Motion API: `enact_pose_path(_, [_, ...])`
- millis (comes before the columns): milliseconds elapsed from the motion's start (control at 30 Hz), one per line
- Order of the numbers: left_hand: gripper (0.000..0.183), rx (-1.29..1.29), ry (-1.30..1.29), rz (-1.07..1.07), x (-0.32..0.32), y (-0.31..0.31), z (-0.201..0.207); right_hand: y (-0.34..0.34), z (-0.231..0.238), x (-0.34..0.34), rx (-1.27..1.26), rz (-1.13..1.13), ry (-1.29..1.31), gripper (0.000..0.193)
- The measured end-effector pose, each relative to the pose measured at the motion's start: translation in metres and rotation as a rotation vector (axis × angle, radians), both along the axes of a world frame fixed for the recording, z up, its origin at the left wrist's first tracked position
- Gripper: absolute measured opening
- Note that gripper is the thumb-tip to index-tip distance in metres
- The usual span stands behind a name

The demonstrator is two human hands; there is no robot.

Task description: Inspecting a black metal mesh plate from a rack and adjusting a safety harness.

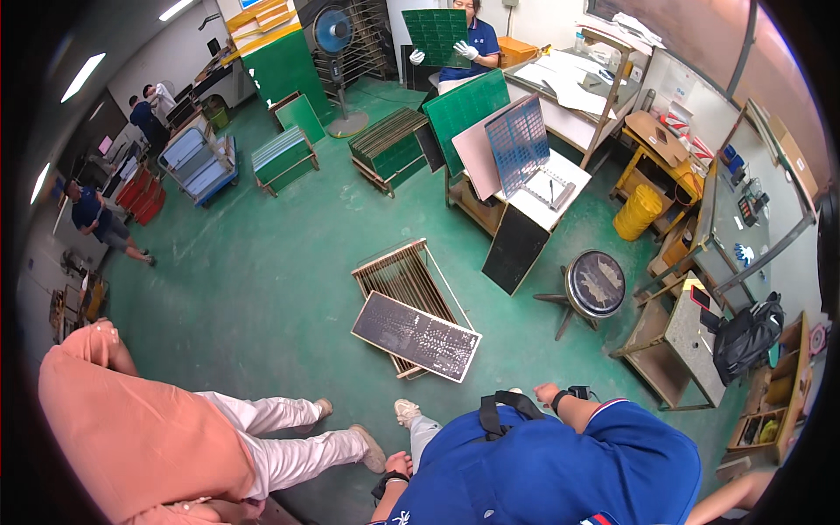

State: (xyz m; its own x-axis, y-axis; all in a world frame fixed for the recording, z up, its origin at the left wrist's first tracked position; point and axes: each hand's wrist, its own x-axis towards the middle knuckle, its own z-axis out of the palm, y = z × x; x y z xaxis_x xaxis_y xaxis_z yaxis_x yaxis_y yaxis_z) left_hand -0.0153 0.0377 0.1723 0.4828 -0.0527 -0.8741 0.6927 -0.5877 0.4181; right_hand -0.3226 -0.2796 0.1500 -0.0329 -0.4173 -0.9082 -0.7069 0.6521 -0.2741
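My left hand (400,463) hangs low beside my blue shirt, its fingers curled and no object visible in them. My right hand (547,394) is loosely closed in front of my body, also holding nothing that shows. Both wrists wear black bands. Nearest ahead on the green floor is a slatted wooden rack (411,262). Across its near end lies a dark framed panel (416,337) covered with pale specks, apart from both hands.
A person in an orange shirt (144,420) stands close at left. A round stool (595,284) and a panel-laden table (547,197) stand ahead right. Racks of green boards (389,149) and a fan (334,35) are farther off. Someone gloved holds a green sheet (435,39).
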Motion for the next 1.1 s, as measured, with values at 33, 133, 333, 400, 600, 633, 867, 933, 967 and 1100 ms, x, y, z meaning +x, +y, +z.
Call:
enact_pose_path(33, [0.015, -0.005, 0.007, 0.014, 0.000, 0.000, -0.001, 0.000, -0.001, -0.001, -0.004, 0.003, -0.012, 0.024])
enact_pose_path(133, [0.017, 0.001, 0.008, 0.001, 0.001, -0.003, 0.002, 0.000, -0.007, -0.004, -0.010, -0.004, -0.027, 0.023])
enact_pose_path(333, [0.020, 0.005, -0.020, 0.003, -0.004, -0.006, 0.014, 0.002, -0.007, -0.003, -0.057, -0.022, 0.020, 0.024])
enact_pose_path(400, [0.020, 0.001, -0.016, 0.007, -0.004, -0.007, 0.015, 0.005, -0.003, -0.004, -0.059, -0.033, 0.022, 0.023])
enact_pose_path(600, [0.020, 0.010, 0.003, -0.017, -0.002, -0.008, 0.024, 0.008, 0.010, -0.018, -0.043, -0.157, 0.003, 0.018])
enact_pose_path(633, [0.019, 0.005, 0.010, -0.020, -0.002, -0.008, 0.026, 0.007, 0.001, -0.028, -0.095, -0.188, -0.003, 0.016])
enact_pose_path(867, [0.017, 0.076, 0.001, -0.027, 0.003, 0.007, 0.018, 0.001, 0.004, -0.058, -0.182, -0.290, 0.010, 0.017])
enact_pose_path(933, [0.017, 0.090, 0.004, -0.035, 0.005, 0.007, 0.017, 0.001, 0.014, -0.059, -0.191, -0.310, 0.000, 0.017])
enact_pose_path(967, [0.017, 0.093, 0.003, -0.024, 0.006, 0.009, 0.015, 0.002, 0.019, -0.059, -0.195, -0.336, 0.021, 0.020])
enact_pose_path(1100, [0.018, 0.079, 0.004, -0.039, 0.008, 0.013, 0.008, 0.002, 0.026, -0.057, -0.176, -0.382, 0.040, 0.021])
